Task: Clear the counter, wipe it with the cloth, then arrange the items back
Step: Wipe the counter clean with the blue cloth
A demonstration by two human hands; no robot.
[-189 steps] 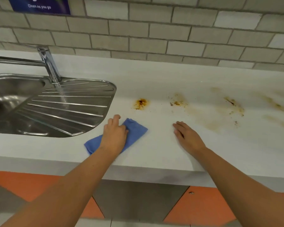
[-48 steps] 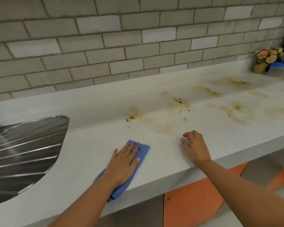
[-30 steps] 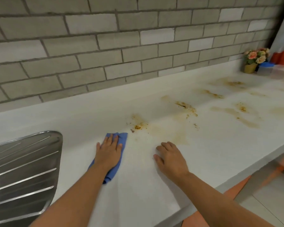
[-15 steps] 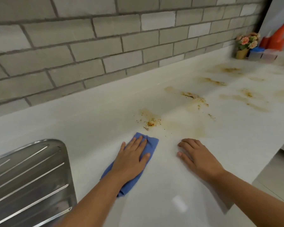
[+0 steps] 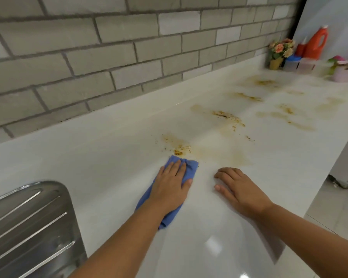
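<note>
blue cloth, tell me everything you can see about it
The cloth is blue, soft-looking fabric, folded into a narrow pad and a little rumpled at its far end. It lies flat on the white counter, set diagonally with its far end toward the wall. The left hand presses on it with straight fingers, hiding its middle. Its far end sits just short of a brown speckled stain.

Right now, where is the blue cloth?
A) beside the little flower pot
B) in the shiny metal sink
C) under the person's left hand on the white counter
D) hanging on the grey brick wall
C: the left hand presses flat on the blue cloth on the white counter, just short of the nearest brown stain.
</note>
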